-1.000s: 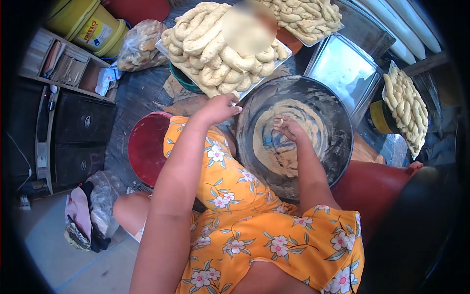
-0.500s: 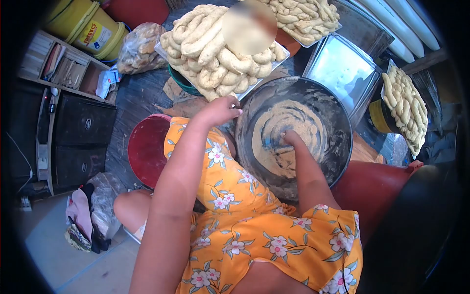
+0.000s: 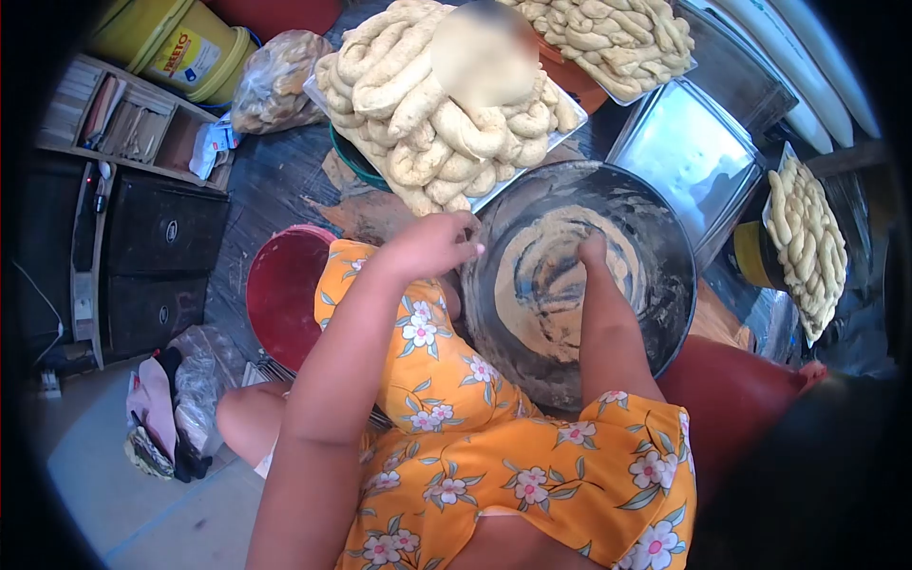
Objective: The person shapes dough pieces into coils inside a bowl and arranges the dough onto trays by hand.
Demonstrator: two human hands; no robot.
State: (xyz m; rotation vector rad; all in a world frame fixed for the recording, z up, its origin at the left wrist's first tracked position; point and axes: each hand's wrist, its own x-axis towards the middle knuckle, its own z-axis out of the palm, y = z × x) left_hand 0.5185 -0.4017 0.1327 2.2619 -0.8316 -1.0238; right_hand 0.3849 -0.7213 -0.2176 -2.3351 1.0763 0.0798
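Observation:
My right hand point(image 3: 591, 249) reaches down into a wide black basin point(image 3: 670, 294), touching a tan, powdery layer point(image 3: 527, 304) that is smeared in rings over its bottom. The fingertips there are hidden. Beside the basin's left rim hovers my left hand point(image 3: 439, 245), its fingers loosely bent and apart, with nothing visible in them. Just above that hand, a white tray point(image 3: 543, 147) carries a tall heap of twisted dough pieces point(image 3: 418, 114) with a tan coating.
More dough twists fill a second tray point(image 3: 622, 43) at the back and a third tray point(image 3: 807, 242) at right. A shiny metal sheet pan point(image 3: 689, 142) leans behind the basin. A red bucket point(image 3: 285, 294), a bag of bread point(image 3: 278, 90) and yellow buckets point(image 3: 185, 52) stand at left.
My right hand has swept toward the far right of the basin's bottom. My left hand has dropped slightly beside the tray. The view has shifted a little.

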